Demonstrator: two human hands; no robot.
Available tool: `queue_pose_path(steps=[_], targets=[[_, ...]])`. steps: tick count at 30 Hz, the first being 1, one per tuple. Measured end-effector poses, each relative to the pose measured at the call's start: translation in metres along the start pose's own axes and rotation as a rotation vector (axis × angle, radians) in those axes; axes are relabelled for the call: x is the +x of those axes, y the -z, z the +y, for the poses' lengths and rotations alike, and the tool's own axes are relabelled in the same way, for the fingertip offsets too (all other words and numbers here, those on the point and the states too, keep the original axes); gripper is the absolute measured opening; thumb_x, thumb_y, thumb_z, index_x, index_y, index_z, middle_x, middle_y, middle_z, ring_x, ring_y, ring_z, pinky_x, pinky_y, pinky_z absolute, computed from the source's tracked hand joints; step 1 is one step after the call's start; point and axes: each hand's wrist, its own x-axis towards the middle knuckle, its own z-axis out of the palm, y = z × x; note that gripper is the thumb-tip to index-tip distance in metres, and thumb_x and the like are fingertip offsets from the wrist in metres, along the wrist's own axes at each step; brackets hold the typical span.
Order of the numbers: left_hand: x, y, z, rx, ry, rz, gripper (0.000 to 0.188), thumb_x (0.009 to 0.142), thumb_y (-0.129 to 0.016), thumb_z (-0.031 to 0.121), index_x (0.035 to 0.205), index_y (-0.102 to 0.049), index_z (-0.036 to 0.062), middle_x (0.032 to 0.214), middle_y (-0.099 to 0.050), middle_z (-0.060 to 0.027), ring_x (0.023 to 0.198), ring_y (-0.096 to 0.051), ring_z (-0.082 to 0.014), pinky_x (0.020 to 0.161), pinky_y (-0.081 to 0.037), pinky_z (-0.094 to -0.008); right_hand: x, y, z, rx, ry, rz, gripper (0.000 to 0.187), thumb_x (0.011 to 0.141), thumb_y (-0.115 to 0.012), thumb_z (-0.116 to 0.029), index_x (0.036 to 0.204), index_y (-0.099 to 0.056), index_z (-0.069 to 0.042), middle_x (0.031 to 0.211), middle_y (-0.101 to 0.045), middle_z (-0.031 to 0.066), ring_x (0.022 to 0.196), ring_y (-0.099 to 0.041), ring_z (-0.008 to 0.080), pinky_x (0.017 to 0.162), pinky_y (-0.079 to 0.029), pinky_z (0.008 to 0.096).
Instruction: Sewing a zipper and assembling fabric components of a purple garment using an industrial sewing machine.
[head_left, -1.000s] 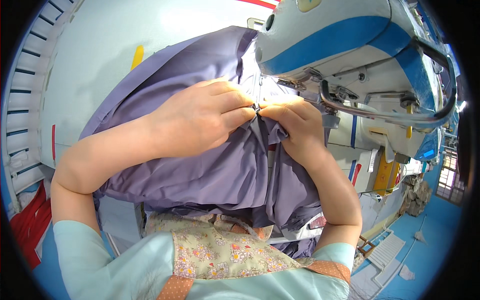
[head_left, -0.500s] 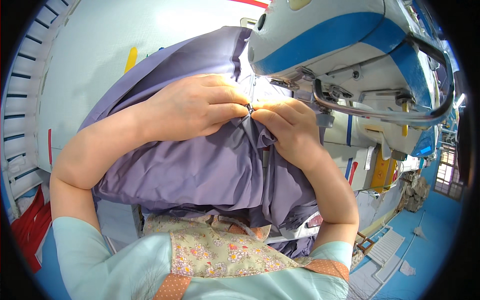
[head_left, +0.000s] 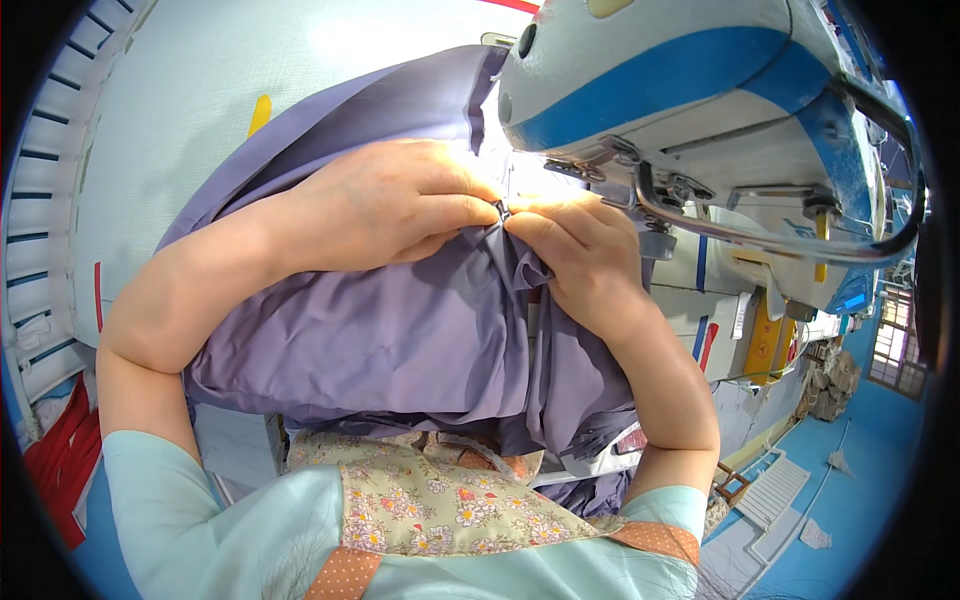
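Note:
A large piece of purple fabric (head_left: 400, 340) lies bunched over the front of the sewing table and hangs down toward my lap. My left hand (head_left: 400, 205) pinches the cloth between thumb and fingers. Close against its fingertips, my right hand (head_left: 580, 245) pinches the same fabric from the other side. A small dark fold or gap shows between the two sets of fingertips; what it is I cannot make out. Just beyond my fingers stands the white and blue sewing machine (head_left: 650, 85), its needle area brightly lit and partly washed out.
A bent metal bar (head_left: 780, 235) sticks out from the machine's head, right of my hand. Yellow tape (head_left: 260, 115) marks the white table (head_left: 180, 180). Red cloth (head_left: 62, 460) hangs at the lower left. A yellow box (head_left: 768, 345) stands right, and a white slatted piece (head_left: 775, 490) lies on the blue floor.
Both hands keep their pinch on the purple fabric and have hardly moved. The view has shifted slightly, so the machine sits a little farther right.

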Motion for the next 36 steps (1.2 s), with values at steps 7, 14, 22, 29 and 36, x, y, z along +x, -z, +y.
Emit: queue_pose_path(steps=[7,14,22,29,36], targets=[[0.002,0.0,-0.005,0.007,-0.005,-0.002,0.038,0.077,-0.068,0.004,0.114,-0.066,0.0121,0.115,-0.065,-0.0048,0.103,-0.062,-0.0283,0.088,-0.051,-0.0399,0.001,-0.002,0.001,-0.031,0.021,0.039,0.041,0.062,-0.065,-0.002,0.1,-0.069,-0.015,0.099,-0.069,0.002,0.087,-0.065,0.024,0.073,-0.054,0.0373],[0.004,-0.001,-0.012,0.021,-0.018,0.033,0.04,0.074,-0.068,0.002,0.113,-0.066,0.0133,0.114,-0.064,-0.0043,0.102,-0.063,-0.0277,0.086,-0.052,-0.0387,-0.001,-0.009,0.005,0.052,-0.143,0.049,0.043,0.063,-0.066,0.0,0.101,-0.069,-0.018,0.1,-0.069,0.0006,0.087,-0.065,0.0248,0.074,-0.053,0.0365],[0.009,-0.001,-0.02,0.023,-0.057,0.107,0.028,0.078,-0.066,0.006,0.105,-0.07,0.0111,0.106,-0.066,-0.0059,0.095,-0.064,-0.0259,0.081,-0.053,-0.0367,-0.002,-0.012,0.011,0.057,-0.139,0.075,0.046,0.065,-0.067,0.002,0.105,-0.07,-0.021,0.105,-0.067,-0.0021,0.091,-0.063,0.0241,0.081,-0.052,0.0362],[0.009,0.001,-0.029,0.033,-0.066,0.066,0.044,0.071,-0.068,-0.002,0.112,-0.068,0.0136,0.114,-0.065,-0.0048,0.1,-0.064,-0.0267,0.083,-0.054,-0.0364,-0.001,-0.015,0.011,0.042,-0.175,0.067,0.049,0.066,-0.067,0.001,0.108,-0.069,-0.024,0.106,-0.066,-0.0019,0.092,-0.064,0.025,0.081,-0.052,0.0368],[0.012,0.003,-0.032,0.018,-0.105,0.096,0.045,0.072,-0.068,-0.002,0.113,-0.069,0.015,0.108,-0.065,-0.0034,0.095,-0.064,-0.0258,0.081,-0.054,-0.0355,0.006,-0.012,0.007,0.013,-0.12,0.11,0.05,0.065,-0.067,0.001,0.107,-0.07,-0.026,0.107,-0.066,-0.0011,0.091,-0.066,0.0256,0.08,-0.052,0.0371]])
